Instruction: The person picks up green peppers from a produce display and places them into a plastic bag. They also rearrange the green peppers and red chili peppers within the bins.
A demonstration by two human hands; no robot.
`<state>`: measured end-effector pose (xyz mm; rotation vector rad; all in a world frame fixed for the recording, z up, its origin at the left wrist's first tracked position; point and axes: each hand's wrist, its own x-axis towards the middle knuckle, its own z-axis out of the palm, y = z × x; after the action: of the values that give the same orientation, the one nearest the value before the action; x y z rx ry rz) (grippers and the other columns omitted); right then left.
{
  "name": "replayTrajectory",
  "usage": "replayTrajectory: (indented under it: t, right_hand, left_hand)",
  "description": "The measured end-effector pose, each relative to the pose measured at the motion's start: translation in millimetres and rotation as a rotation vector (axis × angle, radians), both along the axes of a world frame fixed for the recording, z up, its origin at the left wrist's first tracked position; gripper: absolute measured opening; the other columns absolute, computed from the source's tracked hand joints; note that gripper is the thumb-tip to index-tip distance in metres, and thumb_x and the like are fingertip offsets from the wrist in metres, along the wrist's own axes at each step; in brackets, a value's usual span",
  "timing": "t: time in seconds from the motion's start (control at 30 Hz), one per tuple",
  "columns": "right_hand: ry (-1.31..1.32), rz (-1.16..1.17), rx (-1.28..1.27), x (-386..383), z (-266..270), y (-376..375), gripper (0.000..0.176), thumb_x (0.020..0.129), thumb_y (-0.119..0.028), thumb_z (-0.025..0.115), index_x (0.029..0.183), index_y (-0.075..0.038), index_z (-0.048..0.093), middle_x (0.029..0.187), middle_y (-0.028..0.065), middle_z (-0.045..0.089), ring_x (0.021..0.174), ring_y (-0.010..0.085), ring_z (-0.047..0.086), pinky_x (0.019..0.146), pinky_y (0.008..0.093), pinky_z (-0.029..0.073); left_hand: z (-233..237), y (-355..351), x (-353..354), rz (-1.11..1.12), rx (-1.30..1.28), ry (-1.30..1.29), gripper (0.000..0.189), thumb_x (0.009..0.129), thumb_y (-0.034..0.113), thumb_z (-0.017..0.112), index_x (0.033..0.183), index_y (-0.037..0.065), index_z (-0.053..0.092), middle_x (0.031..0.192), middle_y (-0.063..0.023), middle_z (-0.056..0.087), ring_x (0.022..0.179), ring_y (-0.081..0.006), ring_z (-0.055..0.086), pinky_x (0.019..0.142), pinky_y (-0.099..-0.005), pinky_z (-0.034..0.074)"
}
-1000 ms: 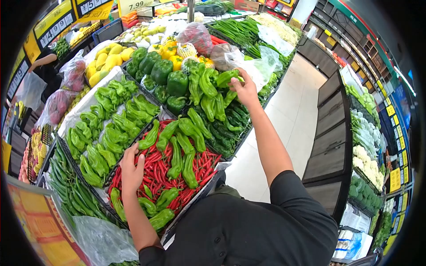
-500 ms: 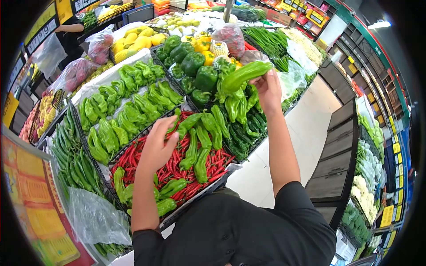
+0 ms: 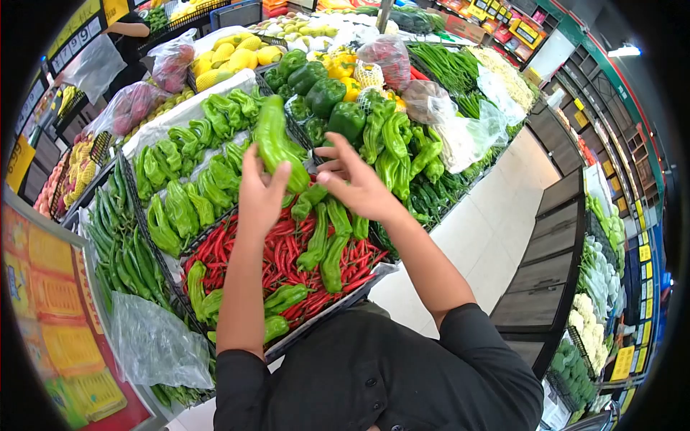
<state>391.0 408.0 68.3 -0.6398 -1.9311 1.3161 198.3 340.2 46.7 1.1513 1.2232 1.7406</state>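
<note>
A long light-green pepper stands nearly upright in my left hand, its lower end between thumb and fingers. My right hand is just to the right, fingers apart and holding nothing. Below both hands, red chilies fill a black crate, with several loose green peppers lying on top of them. More light-green peppers lie in rows in the crate to the left. Dark green bell peppers are piled beyond my right hand, beside a heap of long green peppers.
Thin green chilies and a clear plastic bag lie at the left edge. Yellow mangoes are at the back. A tiled aisle runs to the right, beside another vegetable shelf. A person's arm shows at the upper left.
The pepper has passed from my right hand to my left, moving leftward and turning upright. My right hand has come down and left, emptied. The view has shifted slightly.
</note>
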Motion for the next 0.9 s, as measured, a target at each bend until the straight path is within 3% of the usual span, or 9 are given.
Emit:
replayTrajectory:
  t: [0.07,0.1,0.17,0.3,0.33,0.43,0.53,0.77,0.9]
  right_hand:
    - [-0.242,-0.006,0.204,-16,1,-3,0.086,0.092,-0.019,0.073,0.159,-0.004,0.021,0.146,0.0195,0.049,0.118,0.0284,0.06,0.104,0.0402,0.048]
    - [-0.179,-0.064,0.611,-27,-18,5,0.081,0.09,-0.019,0.075,0.155,-0.004,0.029,0.142,0.0229,0.051,0.119,0.0352,0.06,0.103,0.0414,0.048]
    - [-0.157,-0.103,0.47,-51,-16,6,0.071,0.089,-0.022,0.074,0.146,0.002,0.038,0.131,0.0293,0.056,0.117,0.046,0.057,0.097,0.0472,0.048]
    - [-0.204,-0.16,0.36,-80,-20,31,0.058,0.09,-0.02,0.072,0.136,0.002,0.046,0.122,0.0284,0.061,0.115,0.046,0.057,0.096,0.0478,0.047]
    - [-0.193,-0.162,0.379,-86,-22,38,0.054,0.091,-0.02,0.071,0.134,0.002,0.047,0.121,0.0276,0.062,0.115,0.045,0.058,0.096,0.0473,0.047]
    - [-0.26,-0.201,0.446,-112,-45,64,0.054,0.092,-0.024,0.07,0.135,0.001,0.049,0.119,0.028,0.063,0.113,0.0451,0.059,0.097,0.0477,0.047]
    - [-0.372,-0.208,0.471,-140,-61,85,0.059,0.094,-0.032,0.068,0.138,0.002,0.047,0.116,0.0307,0.064,0.112,0.0462,0.06,0.096,0.0502,0.048]
    - [-0.668,-0.185,0.489,-155,-104,101,0.053,0.096,-0.047,0.061,0.119,0.0,0.054,0.1,0.0252,0.069,0.095,0.0471,0.065,0.087,0.0563,0.048]
    - [-0.781,-0.162,0.669,-145,-106,111,0.059,0.099,-0.048,0.055,0.136,-0.002,0.05,0.121,0.0216,0.064,0.117,0.0401,0.057,0.097,0.0524,0.046]
  left_hand:
    - [15,8,-10,-0.01,-0.052,-0.088,0.064,0.101,0.021,0.065,0.149,-0.003,0.03,0.126,-0.0175,0.059,0.109,-0.02,0.065,0.084,-0.0288,0.056]
    - [12,17,-13,-0.032,-0.019,-0.071,0.064,0.101,0.02,0.064,0.149,-0.003,0.03,0.126,-0.0175,0.059,0.109,-0.0201,0.065,0.084,-0.0288,0.056]
    - [-3,33,-17,-0.067,0.047,-0.042,0.064,0.101,0.019,0.064,0.15,-0.003,0.028,0.126,-0.0174,0.059,0.107,-0.0201,0.065,0.084,-0.0288,0.056]
    - [-19,35,-32,0.012,-0.084,0.191,0.049,0.103,0.02,0.06,0.143,-0.003,0.045,0.129,-0.0181,0.06,0.107,-0.0247,0.065,0.091,-0.0352,0.053]
    - [-23,34,-45,0.18,-0.103,0.548,0.043,0.103,0.024,0.058,0.137,-0.002,0.055,0.134,-0.0196,0.059,0.119,-0.0294,0.06,0.099,-0.0395,0.048]
    - [-53,42,-82,0.404,-0.061,0.945,0.041,0.101,0.024,0.059,0.133,-0.002,0.059,0.14,-0.0224,0.055,0.127,-0.0389,0.054,0.107,-0.0443,0.043]
    - [-67,37,-97,0.394,-0.168,1.099,0.046,0.098,0.027,0.061,0.137,0.001,0.057,0.143,-0.0212,0.054,0.134,-0.0397,0.049,0.112,-0.0473,0.039]
    - [-77,23,-100,0.305,-0.315,1.175,0.055,0.098,0.03,0.061,0.149,0.012,0.047,0.153,-0.0156,0.045,0.142,-0.0372,0.04,0.116,-0.0521,0.032]
    - [-76,27,-92,0.255,-0.34,1.21,0.054,0.1,0.034,0.056,0.152,0.024,0.044,0.157,-0.0109,0.04,0.145,-0.0337,0.036,0.118,-0.0571,0.026]
